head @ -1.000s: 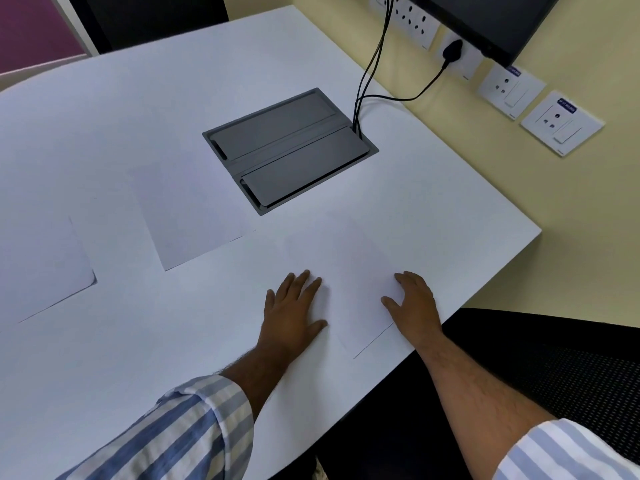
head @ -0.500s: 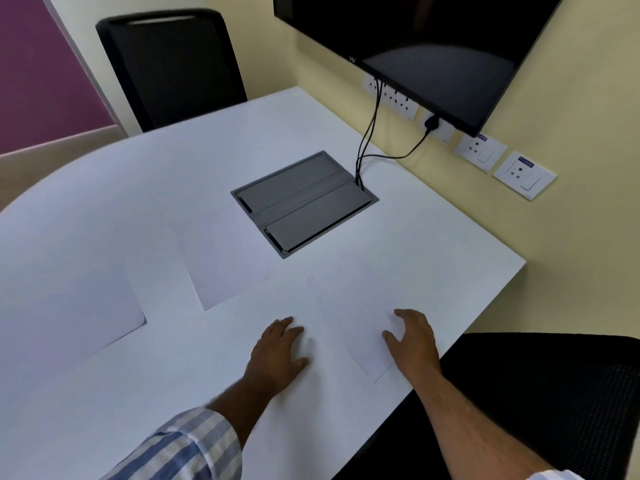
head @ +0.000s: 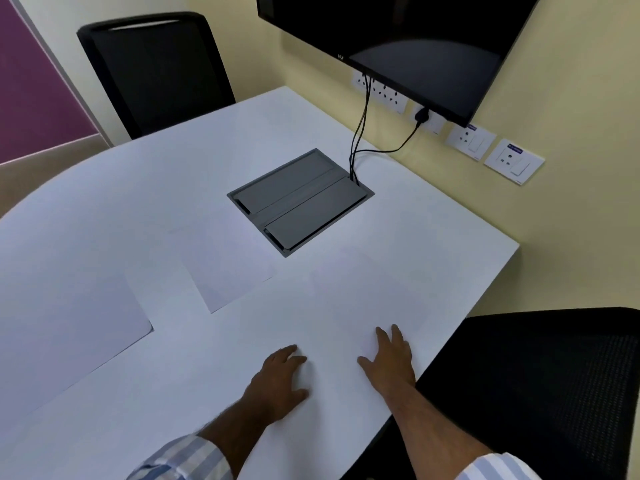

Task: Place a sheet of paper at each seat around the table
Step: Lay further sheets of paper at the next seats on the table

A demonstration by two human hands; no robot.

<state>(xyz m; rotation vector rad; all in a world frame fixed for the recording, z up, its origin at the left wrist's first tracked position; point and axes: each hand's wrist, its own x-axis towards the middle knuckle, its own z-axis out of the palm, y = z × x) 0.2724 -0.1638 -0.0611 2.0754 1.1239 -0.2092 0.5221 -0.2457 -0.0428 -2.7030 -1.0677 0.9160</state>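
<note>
A white sheet of paper lies near the table's front right edge, in front of a black chair. My left hand rests flat on the table at the sheet's left side. My right hand lies flat on the sheet's near right part. Both hands have fingers spread and hold nothing. A second sheet lies at the middle of the white table. A third sheet lies at the left.
A grey cable box is set into the table, with black cables running up to a wall-mounted screen. Another black chair stands at the far side. Wall sockets line the yellow wall.
The camera has tilted up, showing the far chair and the screen. My hands have drawn back a little toward the table's near edge, staying flat by the sheet.
</note>
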